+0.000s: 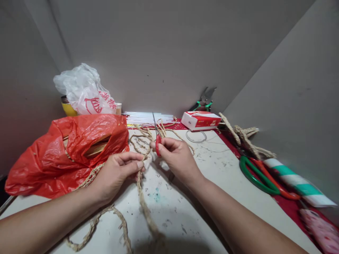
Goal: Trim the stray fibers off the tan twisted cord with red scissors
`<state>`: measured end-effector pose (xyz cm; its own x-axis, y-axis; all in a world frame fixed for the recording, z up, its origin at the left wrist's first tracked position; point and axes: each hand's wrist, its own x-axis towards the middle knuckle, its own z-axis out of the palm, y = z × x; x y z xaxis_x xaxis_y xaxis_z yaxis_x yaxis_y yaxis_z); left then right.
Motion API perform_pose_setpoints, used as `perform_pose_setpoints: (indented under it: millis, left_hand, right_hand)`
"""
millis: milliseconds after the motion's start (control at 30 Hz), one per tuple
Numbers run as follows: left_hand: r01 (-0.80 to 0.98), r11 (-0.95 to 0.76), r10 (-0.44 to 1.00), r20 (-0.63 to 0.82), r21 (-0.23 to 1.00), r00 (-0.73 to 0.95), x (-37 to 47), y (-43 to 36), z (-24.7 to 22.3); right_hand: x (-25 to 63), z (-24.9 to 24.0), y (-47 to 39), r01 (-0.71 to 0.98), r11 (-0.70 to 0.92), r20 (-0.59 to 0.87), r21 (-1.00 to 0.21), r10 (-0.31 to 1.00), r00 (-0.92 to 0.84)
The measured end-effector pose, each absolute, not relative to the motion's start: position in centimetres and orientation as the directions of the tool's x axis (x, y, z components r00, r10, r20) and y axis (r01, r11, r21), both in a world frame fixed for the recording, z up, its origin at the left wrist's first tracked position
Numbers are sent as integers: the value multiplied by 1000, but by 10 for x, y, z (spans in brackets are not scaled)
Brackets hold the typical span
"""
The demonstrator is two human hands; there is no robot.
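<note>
A braided tan rope (144, 206) runs from the near edge of the white table up to my hands. My left hand (123, 169) pinches it between thumb and fingers at the table's middle. Just right of it, my right hand (176, 155) is closed on small scissors with red handles (158, 144), their thin blades pointing away from me. Its fingertips are close to the rope; whether they also grip it is unclear. More of the rope lies in loose loops beyond my hands, and another stretch curves below my left forearm.
On the left lies a red plastic bag (53, 155), with a white bag (82, 88) behind. A tissue box (201, 120) and pruning shears (205, 100) stand at the back. Green-and-red-handled scissors (261, 176) and a striped roll (299, 181) line the right edge of the table (225, 204).
</note>
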<state>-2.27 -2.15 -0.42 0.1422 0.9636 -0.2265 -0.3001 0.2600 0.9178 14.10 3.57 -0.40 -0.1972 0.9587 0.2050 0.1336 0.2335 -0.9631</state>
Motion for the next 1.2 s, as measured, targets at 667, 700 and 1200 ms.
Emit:
perform_pose_setpoints:
  millis: [667, 700, 1200]
  left_hand:
    - [-466, 128, 987, -158, 876, -26, -31, -10, -6]
    - [-468, 129, 986, -162, 874, -31, -31, -10, -5]
    - [-475, 130, 983, -177, 871, -57, -31, -9, 0]
  right_hand:
    - [151, 4, 31, 754, 657, 392, -9, 696, -602]
    - [151, 4, 31, 755, 656, 385, -3, 697, -605]
    - [154, -2, 36, 713, 673, 361, -198, 726, -585]
